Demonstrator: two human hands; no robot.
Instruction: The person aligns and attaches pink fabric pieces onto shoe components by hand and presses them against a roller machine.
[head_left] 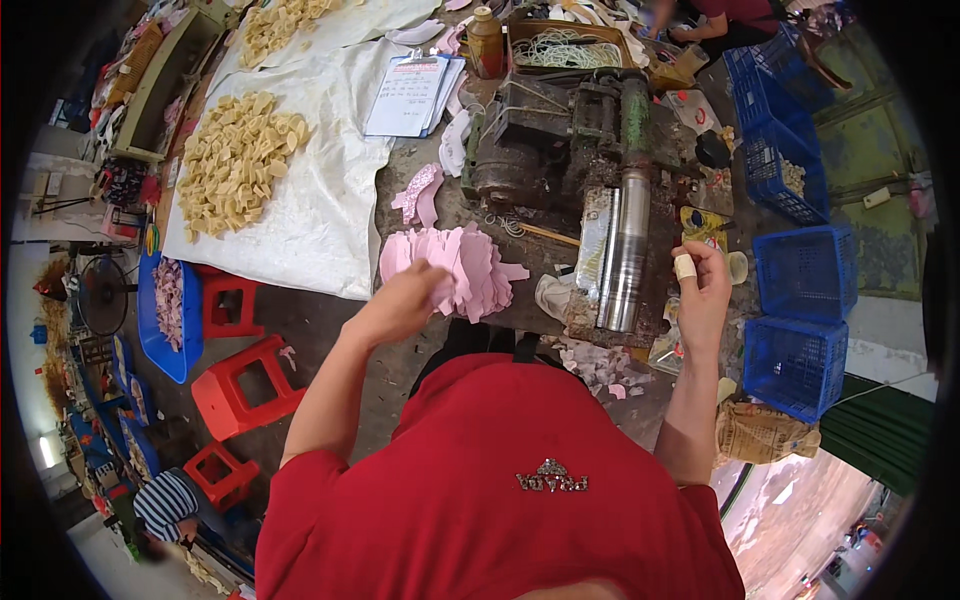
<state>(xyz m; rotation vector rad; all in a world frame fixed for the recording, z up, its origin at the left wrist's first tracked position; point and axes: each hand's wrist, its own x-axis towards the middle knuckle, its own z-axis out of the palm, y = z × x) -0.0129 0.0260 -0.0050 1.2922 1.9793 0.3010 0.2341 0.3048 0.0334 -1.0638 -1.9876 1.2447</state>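
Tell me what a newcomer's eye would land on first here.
The pile of pink cut pieces at the bench's near edge draws the eye first, with the left hand on it. Just right of it stands a grimy roller machine with shiny steel rollers, the right hand, one finger taped, raised beside them. Farther left, yellow pieces lie heaped on a white sheet.

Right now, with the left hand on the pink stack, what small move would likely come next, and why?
Probably lift one pink piece with the left hand and carry it toward the metal roller: the hand rests on the stack's near edge, while the right hand waits beside the roller, seemingly empty.
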